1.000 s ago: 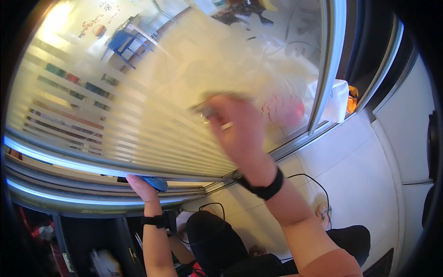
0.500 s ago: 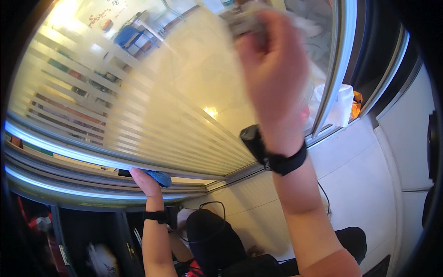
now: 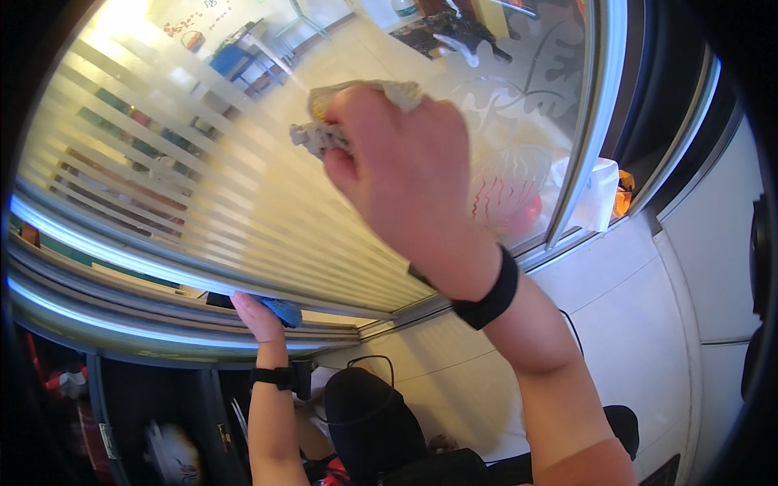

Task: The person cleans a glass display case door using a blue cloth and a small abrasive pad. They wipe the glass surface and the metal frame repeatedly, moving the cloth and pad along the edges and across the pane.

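Observation:
A sliding glass door panel with frosted stripes stands before me. My right hand is up against its middle, fingers closed on a crumpled grey-beige cloth. Parts of the cloth stick out past the knuckles and below the thumb. Low at the left, my left hand is at the panel's metal frame edge. A blue cloth shows in that hand, bunched beside the palm; most of its fingers are hidden by the frame.
Several metal door frames run along the left, with a dark cabinet below. At the right stand an upright frame, a white bag and an orange bag. Through the glass show a blue chair and a balloon. A black cable loops near my knee.
My right hand has moved left and down across the glass with the grey-beige cloth. My left hand and the blue cloth have stayed nearly in place.

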Demonstrator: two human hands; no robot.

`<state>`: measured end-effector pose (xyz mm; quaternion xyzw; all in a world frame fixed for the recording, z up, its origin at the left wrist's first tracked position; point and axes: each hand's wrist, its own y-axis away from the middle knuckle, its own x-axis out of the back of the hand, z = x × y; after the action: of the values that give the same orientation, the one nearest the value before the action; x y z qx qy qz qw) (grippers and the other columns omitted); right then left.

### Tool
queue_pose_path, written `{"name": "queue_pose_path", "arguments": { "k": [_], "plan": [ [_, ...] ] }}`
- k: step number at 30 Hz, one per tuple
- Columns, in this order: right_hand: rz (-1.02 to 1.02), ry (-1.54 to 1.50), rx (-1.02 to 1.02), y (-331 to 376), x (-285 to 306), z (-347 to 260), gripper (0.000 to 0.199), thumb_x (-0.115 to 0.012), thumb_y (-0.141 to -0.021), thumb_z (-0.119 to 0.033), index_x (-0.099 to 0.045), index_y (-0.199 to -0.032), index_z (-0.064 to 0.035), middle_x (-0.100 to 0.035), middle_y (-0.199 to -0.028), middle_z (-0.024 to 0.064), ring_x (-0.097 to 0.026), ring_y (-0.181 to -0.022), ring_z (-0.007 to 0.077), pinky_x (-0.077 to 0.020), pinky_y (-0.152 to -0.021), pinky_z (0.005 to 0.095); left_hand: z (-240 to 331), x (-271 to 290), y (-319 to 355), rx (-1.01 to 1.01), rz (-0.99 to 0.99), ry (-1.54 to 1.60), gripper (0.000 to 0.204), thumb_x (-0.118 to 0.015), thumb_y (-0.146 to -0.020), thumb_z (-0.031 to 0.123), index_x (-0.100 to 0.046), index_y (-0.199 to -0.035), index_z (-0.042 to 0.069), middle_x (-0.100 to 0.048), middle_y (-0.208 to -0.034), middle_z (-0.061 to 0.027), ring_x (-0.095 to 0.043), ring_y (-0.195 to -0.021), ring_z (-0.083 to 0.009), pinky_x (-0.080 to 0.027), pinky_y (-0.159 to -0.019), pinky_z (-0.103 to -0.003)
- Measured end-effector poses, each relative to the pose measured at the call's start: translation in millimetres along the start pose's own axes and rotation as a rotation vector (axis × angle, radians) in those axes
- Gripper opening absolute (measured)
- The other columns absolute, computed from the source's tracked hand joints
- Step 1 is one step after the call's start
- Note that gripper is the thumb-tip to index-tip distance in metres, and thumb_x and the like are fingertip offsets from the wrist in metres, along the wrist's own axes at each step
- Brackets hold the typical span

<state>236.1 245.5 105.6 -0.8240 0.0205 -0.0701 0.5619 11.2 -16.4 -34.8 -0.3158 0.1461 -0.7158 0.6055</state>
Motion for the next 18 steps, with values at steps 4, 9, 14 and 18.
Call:
{"name": "queue_pose_path", "arguments": {
  "k": [4, 9, 14, 18],
  "plan": [
    [0.212, -0.012, -0.175, -14.6, 19.5, 27.4, 0.024, -0.066, -0.062, -0.009, -0.051, -0.080, -0.0080, -0.052, -0.067, 0.0084, -0.052, -0.060, 0.0294, -0.0398, -0.054, 0.0390, 1.7, -0.4, 0.4, -0.072, 0.002, -0.038, 0.043, -0.029, -0.096, 0.032, -0.040, -0.114, -0.005, -0.045, -0.112, -0.0169, -0.042, -0.103, -0.0241, -0.031, -0.093, -0.035],
    [-0.004, -0.074, 0.075, -2.4, 8.7, 6.6, 0.023, -0.065, -0.061, -0.008, -0.051, -0.080, -0.0083, -0.051, -0.068, 0.0076, -0.052, -0.062, 0.0274, -0.0388, -0.055, 0.0380, 4.7, -1.4, 0.5, -0.035, -0.007, -0.013, 0.045, -0.028, -0.096, 0.033, -0.039, -0.116, -0.005, -0.045, -0.113, -0.0177, -0.043, -0.103, -0.0250, -0.032, -0.093, -0.036],
    [0.112, -0.009, -0.168, -15.5, 22.7, 21.8, 0.026, -0.066, -0.061, -0.009, -0.051, -0.082, -0.0080, -0.050, -0.066, 0.0078, -0.053, -0.063, 0.0268, -0.0385, -0.054, 0.0403, 3.0, -0.3, 0.5, -0.046, -0.005, -0.084, 0.048, -0.028, -0.096, 0.035, -0.038, -0.119, -0.005, -0.044, -0.116, -0.0183, -0.043, -0.107, -0.0257, -0.031, -0.094, -0.036],
    [0.035, -0.008, 0.133, -4.3, 1.5, 9.0, 0.030, -0.067, -0.055, -0.011, -0.052, -0.081, -0.0102, -0.052, -0.064, 0.0034, -0.053, -0.062, 0.0216, -0.0338, -0.051, 0.0366, 4.3, -1.5, 0.1, 0.011, -0.011, 0.055, 0.049, -0.028, -0.096, 0.036, -0.037, -0.120, -0.006, -0.044, -0.117, -0.0186, -0.043, -0.108, -0.0260, -0.031, -0.095, -0.036]
  ]
}}
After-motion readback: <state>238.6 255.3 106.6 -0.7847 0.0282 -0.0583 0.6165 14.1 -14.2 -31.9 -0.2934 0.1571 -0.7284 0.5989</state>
